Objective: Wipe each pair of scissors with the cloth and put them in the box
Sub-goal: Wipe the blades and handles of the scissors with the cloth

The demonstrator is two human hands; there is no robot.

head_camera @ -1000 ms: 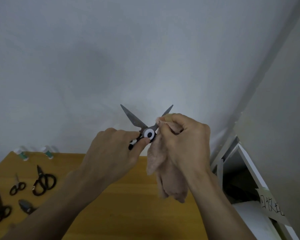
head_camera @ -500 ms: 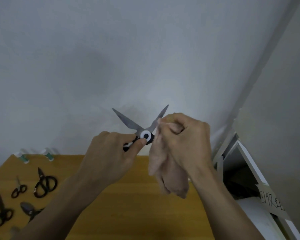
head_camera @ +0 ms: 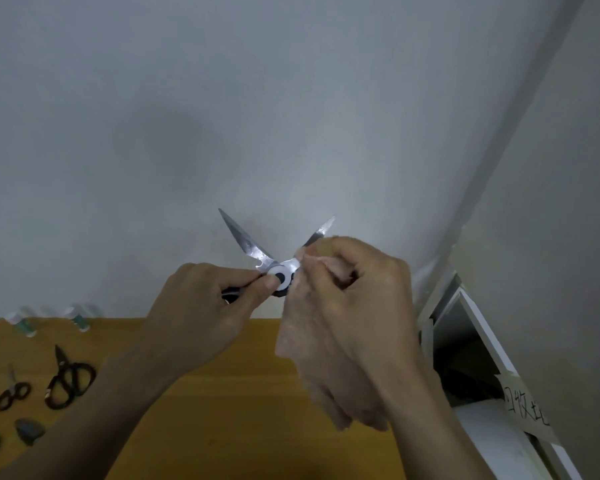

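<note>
Your right hand (head_camera: pixel 357 289) pinches the pink cloth (head_camera: pixel 312 368) around one blade of the open scissors (head_camera: pixel 257 251), close to the round white pivot. A second ago that blade showed less above your fingers, so the cloth has slid a little toward the pivot and this blade looks nearly wiped. Your left hand (head_camera: pixel 201 306) grips the black handle, thumb pressed by the pivot. The other blade sticks up bare, just left of your right hand, so I think it needs wiping next. Below both hands the tabletop (head_camera: pixel 222 427) is open. To the right of your right hand is the white box (head_camera: pixel 471 327). Far left of your left hand, more scissors (head_camera: pixel 68 382) wait. Mind the two sharp tips pointing up.
</note>
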